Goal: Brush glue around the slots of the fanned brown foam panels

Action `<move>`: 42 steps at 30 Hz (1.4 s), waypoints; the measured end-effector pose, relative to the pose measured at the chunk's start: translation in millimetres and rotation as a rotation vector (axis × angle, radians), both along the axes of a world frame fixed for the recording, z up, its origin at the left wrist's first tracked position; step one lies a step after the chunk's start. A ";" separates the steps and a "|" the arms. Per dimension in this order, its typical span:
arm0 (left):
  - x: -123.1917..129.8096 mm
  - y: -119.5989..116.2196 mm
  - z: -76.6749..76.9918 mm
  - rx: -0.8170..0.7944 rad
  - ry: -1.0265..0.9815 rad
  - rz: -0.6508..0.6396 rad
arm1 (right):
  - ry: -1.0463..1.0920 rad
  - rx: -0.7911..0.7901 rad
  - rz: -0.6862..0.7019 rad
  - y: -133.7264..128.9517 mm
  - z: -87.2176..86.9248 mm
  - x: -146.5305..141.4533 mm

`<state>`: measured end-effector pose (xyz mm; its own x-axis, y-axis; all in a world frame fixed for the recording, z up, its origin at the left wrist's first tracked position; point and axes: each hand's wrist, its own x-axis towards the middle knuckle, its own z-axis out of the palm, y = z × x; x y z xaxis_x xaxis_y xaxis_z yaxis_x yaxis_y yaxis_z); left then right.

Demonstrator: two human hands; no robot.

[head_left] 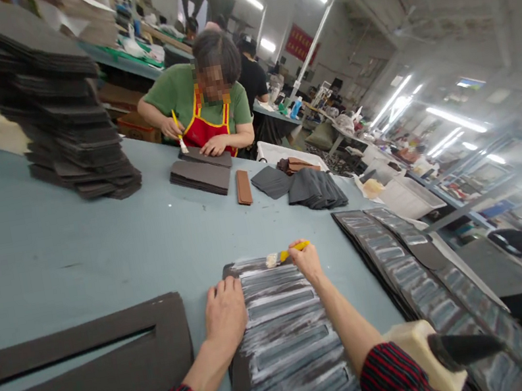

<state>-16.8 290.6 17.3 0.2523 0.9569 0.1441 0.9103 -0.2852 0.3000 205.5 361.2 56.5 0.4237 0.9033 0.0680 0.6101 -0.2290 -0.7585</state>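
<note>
My right hand (306,261) is closed round the yellow handle of a paintbrush (279,258). The pale bristles touch the far end of a dark panel (290,344) with long slots, streaked with wet white coating. My left hand (224,308) lies on the panel's left edge, fingers bent over it and pressing it down; nothing is held in them. To the left lie plain dark panels (86,378) with a long cut-out. Beside my right forearm stands a cream container (425,355) with a dark handle or tube across it.
Coated slotted panels (392,260) lie along the right side. A tall stack of dark sheets (68,121) stands at the back left. Across the blue-green table (116,260), a co-worker (208,91) in a red apron brushes dark pieces. Grey pieces (314,188) and a brown strip (243,187) lie between us.
</note>
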 end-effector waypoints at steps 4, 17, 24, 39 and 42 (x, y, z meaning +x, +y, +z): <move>0.0 0.3 -1.3 0.025 0.028 -0.024 | -0.082 0.057 -0.120 1.0 16.2 50.6; 3.7 0.6 -3.9 0.108 0.105 -0.049 | 0.023 0.033 -0.011 3.3 6.0 32.0; 5.0 -0.4 -8.6 0.126 0.114 -0.041 | -0.083 0.090 -0.110 -6.4 14.5 76.4; 9.8 -4.5 -8.4 0.120 0.084 -0.008 | -0.026 0.086 -0.011 -10.7 12.9 8.5; 10.4 -4.6 -7.3 0.105 0.082 0.009 | 0.162 0.040 0.190 -4.6 6.8 -43.6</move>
